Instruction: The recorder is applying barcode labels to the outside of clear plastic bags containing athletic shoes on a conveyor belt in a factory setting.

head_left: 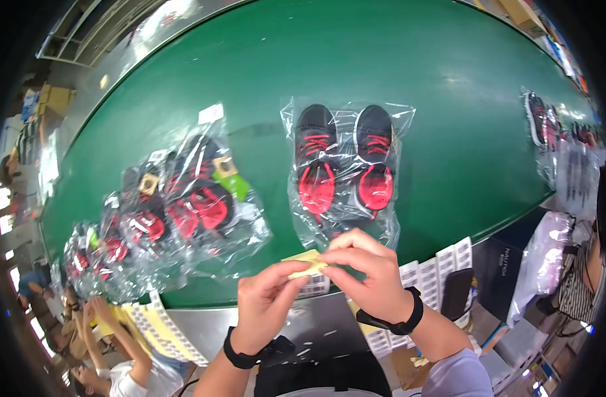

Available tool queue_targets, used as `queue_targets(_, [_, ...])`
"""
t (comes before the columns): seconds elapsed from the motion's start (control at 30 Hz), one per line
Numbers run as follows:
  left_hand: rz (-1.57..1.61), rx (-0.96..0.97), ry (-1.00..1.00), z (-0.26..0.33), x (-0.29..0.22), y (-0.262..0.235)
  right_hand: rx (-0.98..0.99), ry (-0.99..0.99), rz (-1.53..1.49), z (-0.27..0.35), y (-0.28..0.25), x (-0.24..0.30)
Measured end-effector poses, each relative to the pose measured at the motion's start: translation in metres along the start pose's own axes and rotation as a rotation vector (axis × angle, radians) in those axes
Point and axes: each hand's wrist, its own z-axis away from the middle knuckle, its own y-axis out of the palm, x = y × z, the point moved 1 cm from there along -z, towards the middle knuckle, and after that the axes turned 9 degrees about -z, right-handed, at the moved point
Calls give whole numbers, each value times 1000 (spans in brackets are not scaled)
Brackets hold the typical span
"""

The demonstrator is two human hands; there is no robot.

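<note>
Green conveyor belt (pixel 395 79): a yellow sticker (pixel 306 263), probably being peeled, is pinched between left hand (pixel 266 304) and right hand (pixel 372 271); pressing onto the bagged red-black shoes (pixel 346 165) seems next.

1 yellow sticker (pixel 305 264), 2 hands, 2 black wristbands, 1 green conveyor belt (pixel 408 73)

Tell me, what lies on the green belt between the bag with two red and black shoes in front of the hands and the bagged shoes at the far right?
Nothing: the head view shows only bare green belt between the bag with two shoes and the bagged shoes at the right edge.
</note>
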Motion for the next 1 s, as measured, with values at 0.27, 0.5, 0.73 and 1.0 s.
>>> queue_targets(0.27, [35, -89, 43, 24, 20, -3, 12, -56, 107, 27, 26, -1])
queue_targets(0.5, [204, 24, 36, 14, 29, 13, 13, -206, 303, 39, 21, -1])
queue_targets(0.73, [91, 64, -115, -3, 39, 8, -239, -291, 293, 14, -27, 10])
queue_targets(1.0, [258, 70, -30, -10, 17, 26, -716, 174, -114, -108, -153, -118])
